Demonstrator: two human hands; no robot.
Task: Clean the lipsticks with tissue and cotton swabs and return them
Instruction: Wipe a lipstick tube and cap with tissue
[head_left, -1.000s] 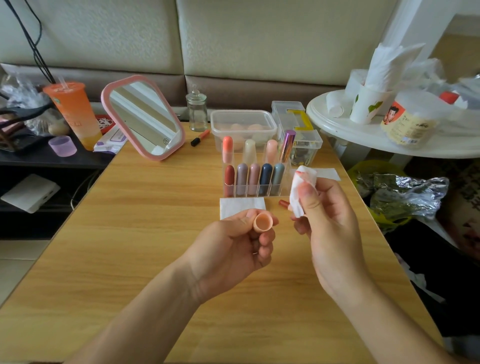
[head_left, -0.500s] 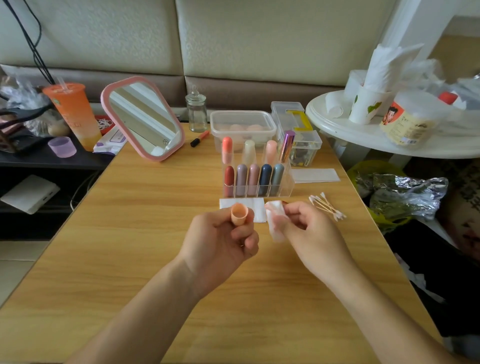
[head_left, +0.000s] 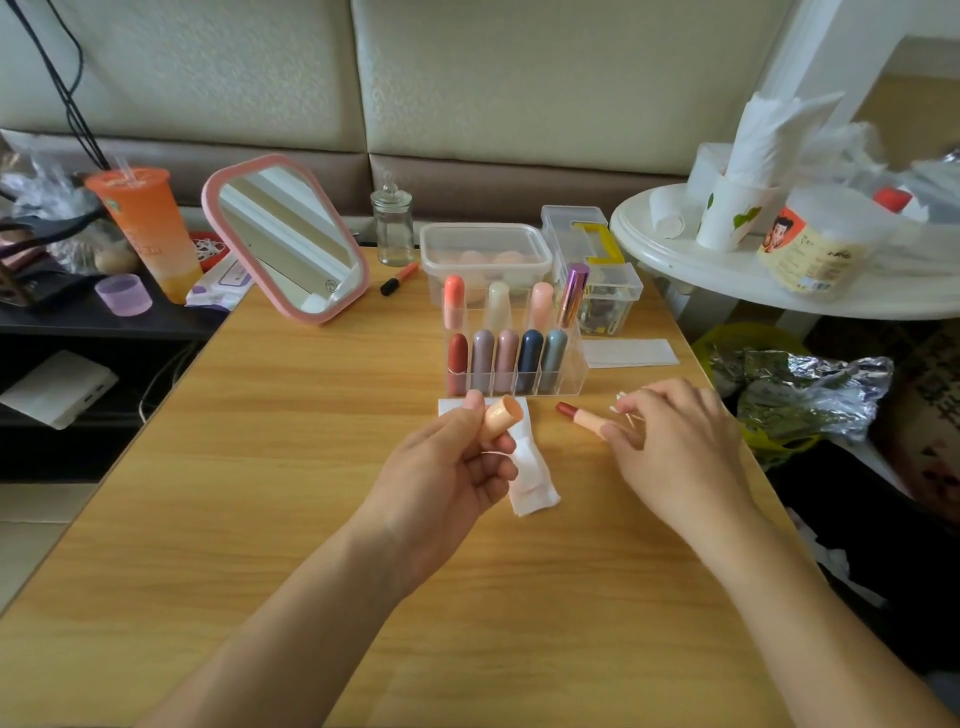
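Two bare hands are above a light wooden table (head_left: 260, 467).

1. Left hand (head_left: 447, 467): raised above the table's centre. The thumb and curled fingers (head_left: 498, 444) pinch a peach plastic lipstick cap (head_left: 501, 415), whose open end points up and to the right.
2. Right hand (head_left: 675, 441): lowered to the table, palm down, right of centre. Its fingers are curled over a small cluster of white-tipped cotton swabs (head_left: 619, 404). The fingertips are at the base of the lipstick. Whether they pinch a swab or the lipstick cannot be told.
3. Uncapped peach-barrelled lipstick (head_left: 579, 415): lies on its side on the table, just in front of the organiser, with its dark red tip pointing left.
4. Folded white tissue (head_left: 530, 478): lies on the table just right of the left hand, partly hidden behind it. Neither hand holds it.
5. Flat white tissue sheet (head_left: 628, 353): lies on the table just right of the organiser.
6. Clear acrylic organiser (head_left: 519, 358): stands beyond both hands. The front row holds five capped lipsticks, upright: red, mauve, pink, navy and grey-blue. The rear row holds four: coral, cream, pale pink and metallic purple.

Behind the organiser are a clear lidded plastic box (head_left: 483, 254) and a small glass jar (head_left: 393, 223). A pink-framed mirror (head_left: 285, 239) stands tilted at the far left of the table.
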